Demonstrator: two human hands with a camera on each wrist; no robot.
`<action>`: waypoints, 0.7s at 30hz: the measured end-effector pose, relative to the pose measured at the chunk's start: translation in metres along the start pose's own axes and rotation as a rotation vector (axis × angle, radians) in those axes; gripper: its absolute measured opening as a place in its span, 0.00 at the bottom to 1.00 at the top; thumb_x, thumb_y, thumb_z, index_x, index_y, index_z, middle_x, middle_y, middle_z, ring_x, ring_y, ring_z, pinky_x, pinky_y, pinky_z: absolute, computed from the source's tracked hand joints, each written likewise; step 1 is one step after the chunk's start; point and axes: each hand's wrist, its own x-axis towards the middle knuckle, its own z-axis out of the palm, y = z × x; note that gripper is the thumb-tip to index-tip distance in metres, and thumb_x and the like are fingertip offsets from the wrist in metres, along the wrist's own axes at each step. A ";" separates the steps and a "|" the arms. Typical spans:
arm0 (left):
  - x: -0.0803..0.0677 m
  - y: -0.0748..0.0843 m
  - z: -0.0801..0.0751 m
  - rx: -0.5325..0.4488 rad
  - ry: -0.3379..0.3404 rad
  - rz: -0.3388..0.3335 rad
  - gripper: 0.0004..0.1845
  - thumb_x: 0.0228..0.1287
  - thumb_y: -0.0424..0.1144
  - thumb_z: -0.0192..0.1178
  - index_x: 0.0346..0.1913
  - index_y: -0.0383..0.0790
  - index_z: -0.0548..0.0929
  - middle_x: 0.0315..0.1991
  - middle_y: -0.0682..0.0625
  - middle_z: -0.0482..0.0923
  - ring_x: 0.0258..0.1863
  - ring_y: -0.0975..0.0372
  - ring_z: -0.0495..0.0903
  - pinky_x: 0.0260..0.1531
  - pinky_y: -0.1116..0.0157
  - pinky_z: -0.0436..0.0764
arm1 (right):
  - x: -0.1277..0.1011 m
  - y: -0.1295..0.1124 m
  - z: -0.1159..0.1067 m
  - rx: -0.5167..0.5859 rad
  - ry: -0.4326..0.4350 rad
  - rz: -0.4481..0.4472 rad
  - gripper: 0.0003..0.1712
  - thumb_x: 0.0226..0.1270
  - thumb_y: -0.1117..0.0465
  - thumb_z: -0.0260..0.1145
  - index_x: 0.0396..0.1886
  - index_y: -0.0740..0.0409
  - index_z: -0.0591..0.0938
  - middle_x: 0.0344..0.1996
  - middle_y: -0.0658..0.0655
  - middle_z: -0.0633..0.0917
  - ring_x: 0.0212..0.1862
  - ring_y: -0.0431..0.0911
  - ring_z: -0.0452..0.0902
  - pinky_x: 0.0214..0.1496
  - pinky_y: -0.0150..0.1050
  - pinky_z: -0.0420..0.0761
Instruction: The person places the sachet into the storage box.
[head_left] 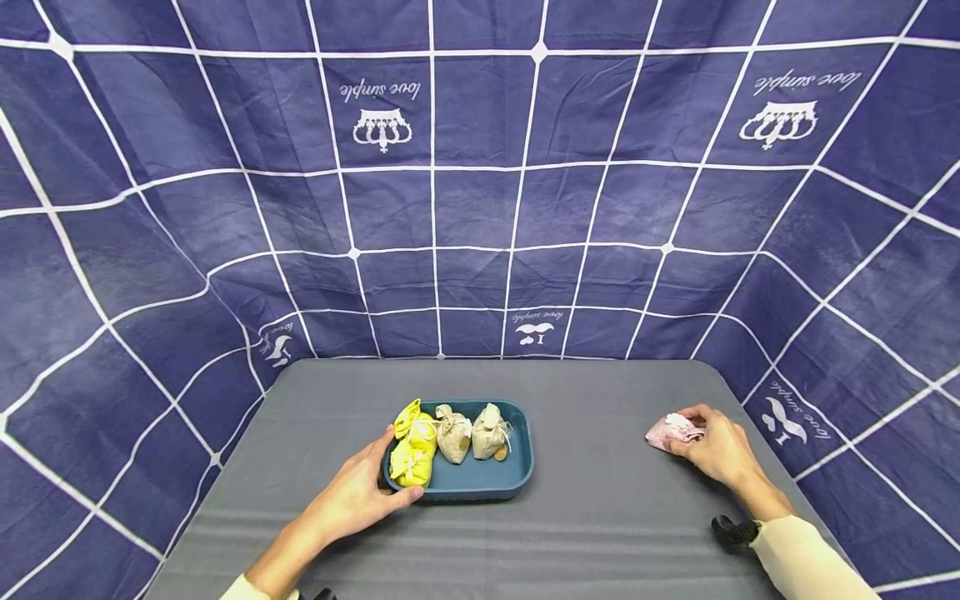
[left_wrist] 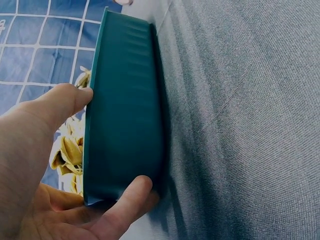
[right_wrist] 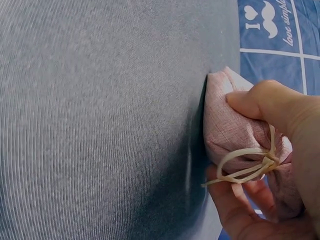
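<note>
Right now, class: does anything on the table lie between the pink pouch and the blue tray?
Nothing visible does. The right hand grips the pink pouch at the table's right side; only bare grey table separates it from the blue tray, held by the left hand.

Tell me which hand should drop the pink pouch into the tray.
Right, probably. The right hand already grips the pink pouch on the table, off to the tray's right. The left hand grips the tray at its near-left corner, so it is occupied steadying it.
</note>
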 end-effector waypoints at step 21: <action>0.000 -0.001 0.000 -0.005 0.018 0.027 0.65 0.66 0.64 0.83 0.89 0.22 0.65 0.84 0.22 0.73 0.82 0.31 0.78 0.81 0.34 0.79 | 0.001 -0.036 -0.004 0.050 0.110 -0.064 0.35 0.55 0.52 0.94 0.58 0.60 0.90 0.46 0.64 0.95 0.45 0.52 0.87 0.42 0.44 0.79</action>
